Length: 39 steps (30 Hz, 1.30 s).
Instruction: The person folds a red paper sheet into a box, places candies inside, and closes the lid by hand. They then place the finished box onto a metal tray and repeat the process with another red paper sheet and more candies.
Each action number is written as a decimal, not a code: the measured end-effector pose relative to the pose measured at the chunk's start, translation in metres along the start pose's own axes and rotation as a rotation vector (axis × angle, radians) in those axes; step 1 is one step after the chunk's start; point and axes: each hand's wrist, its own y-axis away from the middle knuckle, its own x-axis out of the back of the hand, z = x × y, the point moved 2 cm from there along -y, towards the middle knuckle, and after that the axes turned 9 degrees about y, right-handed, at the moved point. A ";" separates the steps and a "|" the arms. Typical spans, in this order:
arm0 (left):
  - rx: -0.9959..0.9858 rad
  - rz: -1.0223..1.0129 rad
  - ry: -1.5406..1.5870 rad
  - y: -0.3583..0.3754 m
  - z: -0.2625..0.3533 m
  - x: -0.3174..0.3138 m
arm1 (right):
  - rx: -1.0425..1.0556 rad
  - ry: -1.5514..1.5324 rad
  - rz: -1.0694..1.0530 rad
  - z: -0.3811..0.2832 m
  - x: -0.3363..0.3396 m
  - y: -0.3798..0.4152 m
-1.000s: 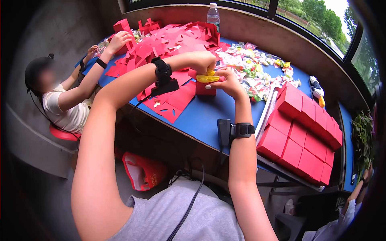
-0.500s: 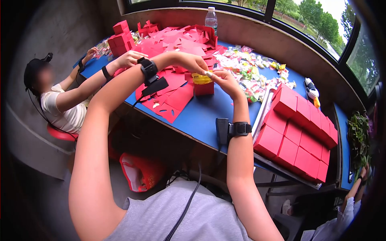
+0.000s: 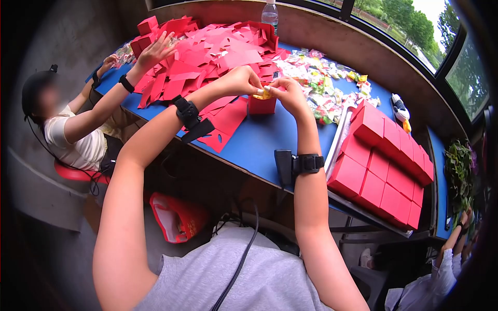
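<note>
A small red box (image 3: 262,107) stands on the blue table in front of me. At its top is a crinkled, shiny yellow piece (image 3: 263,95), partly covered by my fingers; its kind cannot be made out. My left hand (image 3: 241,81) comes in from the left, fingertips pinched on the yellow piece. From the right, my right hand (image 3: 289,95) pinches it too, thumb and finger close to the left fingertips. Flat red card sheets (image 3: 226,124) with cut-outs lie just left of the box.
Red card pieces (image 3: 207,57) heap up behind my hands. Wrapped sweets (image 3: 316,78) spread to the right. A white tray (image 3: 340,136) holds rows of red boxes (image 3: 386,168). A water bottle (image 3: 270,16) stands at the back. Another person (image 3: 78,119) sits at left, one hand raised.
The yellow piece sits lower at the box top and less of it shows. My hands remain close together over it. The person at left has lifted a hand from the card heap.
</note>
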 end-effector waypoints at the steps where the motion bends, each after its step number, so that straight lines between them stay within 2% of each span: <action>1: 0.001 0.004 0.002 -0.001 -0.003 0.001 | 0.003 0.002 -0.003 0.000 -0.002 -0.002; 3: 0.111 -0.076 0.137 -0.002 -0.009 0.003 | -0.117 -0.047 -0.071 0.001 -0.006 -0.005; 4: 0.111 -0.071 0.138 -0.003 -0.008 0.005 | -0.114 -0.045 -0.074 0.000 -0.008 -0.006; 7: 0.170 -0.084 0.107 -0.006 0.001 0.003 | -0.104 -0.086 0.047 0.000 -0.015 -0.003; 9: 0.190 -0.033 0.025 -0.006 0.007 0.002 | -0.113 -0.203 0.212 0.003 -0.016 -0.001; 11: 0.197 -0.046 0.031 -0.006 -0.001 -0.001 | -0.136 -0.202 0.146 0.008 -0.016 -0.002; 13: 0.070 0.104 0.146 -0.003 -0.016 -0.002 | -0.156 -0.199 0.082 0.006 -0.013 -0.002; 14: -0.108 0.334 -0.119 0.004 -0.021 -0.002 | -0.136 -0.117 0.076 0.002 -0.010 -0.001; 15: 0.021 0.360 -0.152 0.014 -0.005 0.004 | -0.118 -0.036 0.070 0.000 -0.009 -0.001; 17: 0.241 0.313 0.159 0.023 -0.012 0.008 | -0.073 0.018 0.127 0.009 -0.014 -0.003; 18: 0.240 0.308 0.162 0.028 -0.013 0.010 | -0.050 0.098 0.179 0.004 -0.012 0.000; 19: 0.217 0.306 0.360 0.034 -0.014 0.013 | -0.027 0.178 0.230 -0.001 -0.009 0.002; 20: 0.194 0.303 0.556 0.037 -0.014 0.014 | -0.030 0.177 0.231 -0.005 -0.007 0.003; 21: 0.197 0.300 0.555 0.040 -0.015 0.014 | -0.036 0.173 0.245 -0.010 -0.005 0.004; 23: 0.086 0.259 0.800 0.047 -0.014 0.014 | -0.044 0.165 0.254 -0.014 -0.006 0.005; 29: 0.030 0.294 0.779 0.033 -0.013 -0.005 | 0.022 0.177 0.197 -0.016 -0.005 0.006; 33: 0.098 0.256 0.843 0.018 -0.025 -0.017 | -0.002 0.177 0.175 -0.010 -0.006 0.005; 35: 0.085 0.300 0.838 0.015 -0.033 -0.024 | -0.019 0.130 0.096 -0.002 -0.009 0.003; 36: 0.121 0.344 0.710 0.018 -0.023 -0.027 | -0.022 0.126 0.098 0.000 -0.011 0.002; 37: 0.123 0.341 0.708 0.015 -0.026 -0.029 | -0.142 -0.166 0.093 0.005 -0.013 0.001; 38: 0.219 0.336 0.754 0.013 -0.032 -0.032 | -0.264 -0.458 0.085 0.010 -0.016 0.003; 39: 0.312 0.331 0.801 0.014 -0.031 -0.034 | -0.316 -0.582 0.105 -0.001 -0.010 0.007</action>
